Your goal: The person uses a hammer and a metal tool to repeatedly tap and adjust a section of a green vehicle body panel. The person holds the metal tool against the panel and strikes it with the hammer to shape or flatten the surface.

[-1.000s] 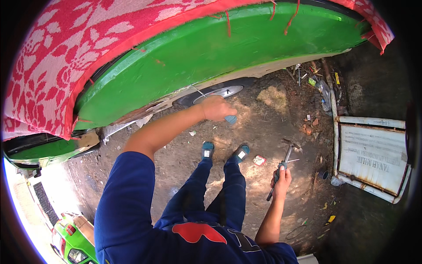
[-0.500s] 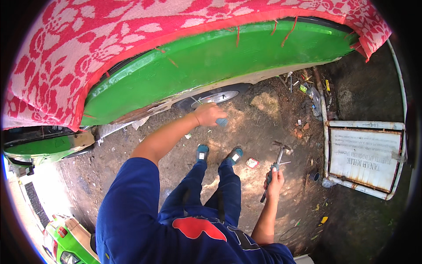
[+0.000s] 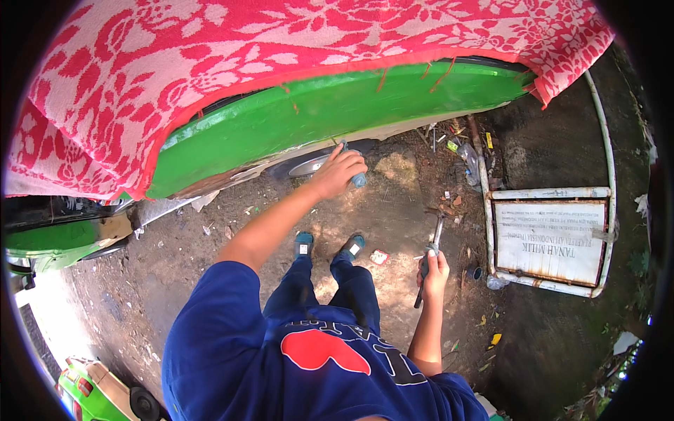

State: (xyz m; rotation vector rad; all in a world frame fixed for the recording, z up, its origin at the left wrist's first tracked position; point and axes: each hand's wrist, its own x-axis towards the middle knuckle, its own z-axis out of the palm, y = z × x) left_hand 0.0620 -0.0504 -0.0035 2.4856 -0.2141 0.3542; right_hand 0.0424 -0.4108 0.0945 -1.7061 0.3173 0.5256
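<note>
Dirt ground is stretching beside a green vehicle panel as a person is standing with both hands full.

A red-and-pink floral cloth is draping the panel; the left hand is gripping a blue-handled tool near its lower edge, contact being unclear, while the right hand is grasping a hammer, head-end up, well apart.
</note>
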